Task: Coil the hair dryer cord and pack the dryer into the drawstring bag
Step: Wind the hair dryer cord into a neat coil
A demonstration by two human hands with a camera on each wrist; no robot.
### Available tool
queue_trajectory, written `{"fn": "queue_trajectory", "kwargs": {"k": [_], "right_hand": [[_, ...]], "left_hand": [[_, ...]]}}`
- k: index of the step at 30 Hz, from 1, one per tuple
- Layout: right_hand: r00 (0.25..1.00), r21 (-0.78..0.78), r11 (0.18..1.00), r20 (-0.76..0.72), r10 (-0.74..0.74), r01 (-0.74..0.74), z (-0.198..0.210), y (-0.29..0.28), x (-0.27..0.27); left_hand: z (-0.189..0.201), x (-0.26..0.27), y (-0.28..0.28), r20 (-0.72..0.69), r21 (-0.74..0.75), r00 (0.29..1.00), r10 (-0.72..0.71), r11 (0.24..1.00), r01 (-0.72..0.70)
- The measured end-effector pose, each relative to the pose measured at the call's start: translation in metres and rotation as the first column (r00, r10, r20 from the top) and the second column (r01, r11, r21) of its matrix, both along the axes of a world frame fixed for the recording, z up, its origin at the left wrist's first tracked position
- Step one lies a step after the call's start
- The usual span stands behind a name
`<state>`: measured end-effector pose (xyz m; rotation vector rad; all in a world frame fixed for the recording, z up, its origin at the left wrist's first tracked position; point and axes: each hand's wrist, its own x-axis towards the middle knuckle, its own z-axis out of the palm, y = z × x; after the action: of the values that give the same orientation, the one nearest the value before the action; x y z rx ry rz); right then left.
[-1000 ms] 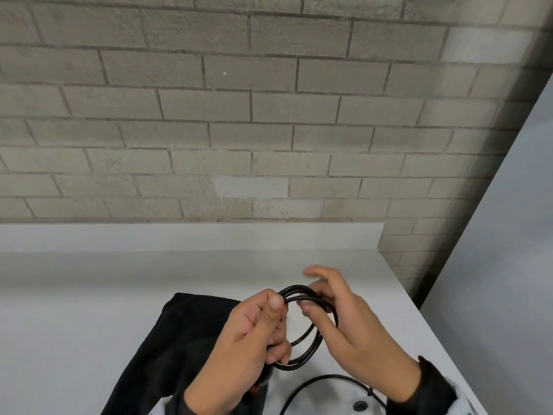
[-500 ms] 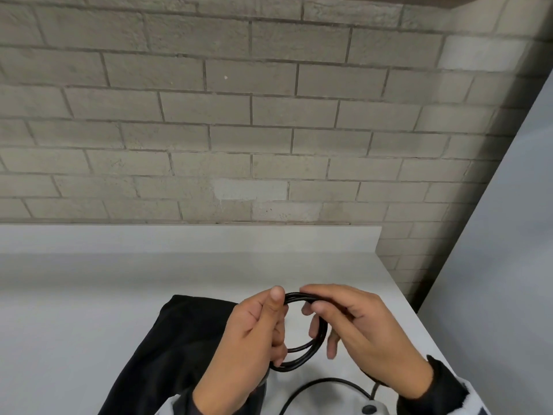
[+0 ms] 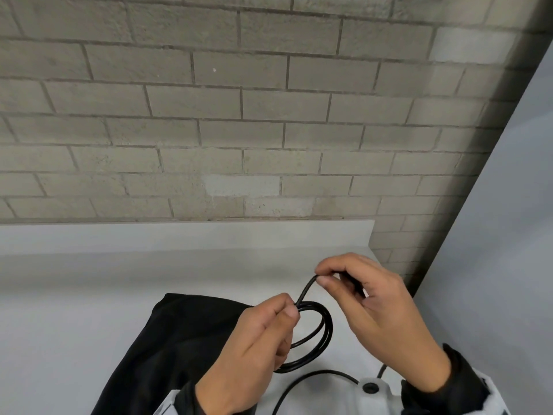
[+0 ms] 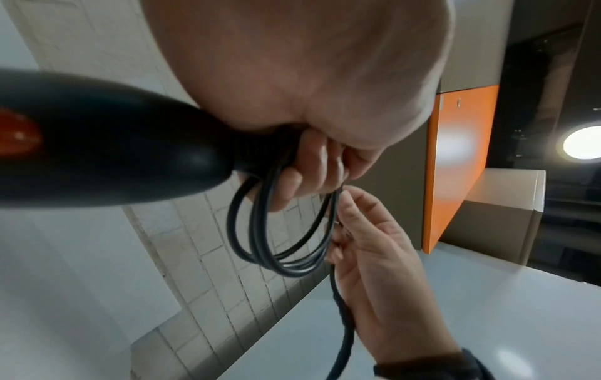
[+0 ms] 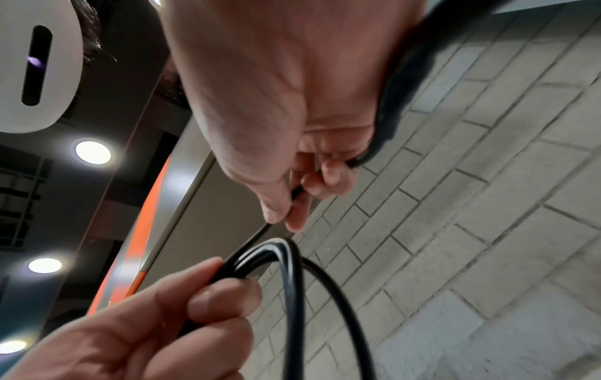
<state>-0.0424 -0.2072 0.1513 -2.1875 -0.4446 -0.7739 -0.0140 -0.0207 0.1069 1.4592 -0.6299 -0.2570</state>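
Left hand (image 3: 257,351) pinches the gathered cord coil (image 3: 314,336) (several loops) above the worktop's (image 3: 74,310) near right corner, the dryer handle (image 4: 107,144) alongside it. Right hand (image 3: 377,313) pinches the free cord run. Drawstring bag (image 3: 167,348) lies beneath. Recommended: match loop size, keep slight tension, avoid twisting.

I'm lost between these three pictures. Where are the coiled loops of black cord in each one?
Head: coiled cord low centre, hanging from the left hand.
Left wrist: centre, under the curled fingers.
Right wrist: lower centre, beside the thumb.
Shared landmark: brick wall.
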Motion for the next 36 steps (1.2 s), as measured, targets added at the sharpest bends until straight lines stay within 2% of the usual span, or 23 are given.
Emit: {"fn": "queue_trajectory", "kwargs": {"k": [3,7,10,12,15,19,24,27,30,33,36], "right_hand": [[0.999,0.036,0.999,0.040,-0.010,0.009,-0.003,0.005,0.009],[0.991,0.122,0.991,-0.118,0.061,-0.047,-0.019,0.011,0.018],[0.912,0.299,0.936,-0.305,0.275,-0.183,-0.027,0.006,0.016],[0.844,0.366,0.893,-0.363,0.394,-0.260,-0.031,0.005,0.012],[0.788,0.432,0.852,-0.394,0.474,-0.297,-0.037,0.006,0.010],[0.672,0.615,0.723,-0.394,0.627,-0.315,-0.033,0.005,0.009],[0.650,0.678,0.670,-0.367,0.666,-0.303,-0.026,0.009,0.008],[0.675,0.689,0.680,-0.378,0.633,-0.252,-0.028,0.014,0.008],[0.769,0.630,0.755,-0.388,0.509,-0.182,-0.035,0.020,0.008],[0.890,0.498,0.861,-0.343,0.299,-0.097,-0.045,0.026,0.002],[0.985,0.362,0.932,-0.159,0.066,-0.004,-0.058,0.033,-0.008]], "left_hand": [[-0.003,-0.001,0.000,0.064,0.042,0.998,-0.018,0.999,0.015],[-0.004,-0.002,0.003,0.093,0.017,0.996,0.000,1.000,-0.001],[-0.003,-0.001,0.005,0.030,-0.060,0.998,0.053,0.997,-0.051],[-0.003,0.002,0.007,-0.011,-0.112,0.996,0.088,0.990,-0.089],[-0.004,0.004,0.007,0.025,-0.112,0.991,0.134,0.985,-0.131],[-0.005,0.005,0.004,0.073,-0.084,0.980,0.186,0.980,-0.180],[-0.004,0.010,0.004,0.137,-0.049,0.971,0.196,0.980,-0.191],[-0.003,0.010,0.003,0.162,-0.016,0.967,0.199,0.980,-0.199],[-0.003,0.011,0.001,0.154,0.009,0.951,0.267,0.962,-0.271],[-0.005,0.012,-0.003,0.118,0.007,0.939,0.322,0.946,-0.325],[-0.005,0.013,-0.003,0.130,0.012,0.922,0.364,0.929,-0.369]]}}
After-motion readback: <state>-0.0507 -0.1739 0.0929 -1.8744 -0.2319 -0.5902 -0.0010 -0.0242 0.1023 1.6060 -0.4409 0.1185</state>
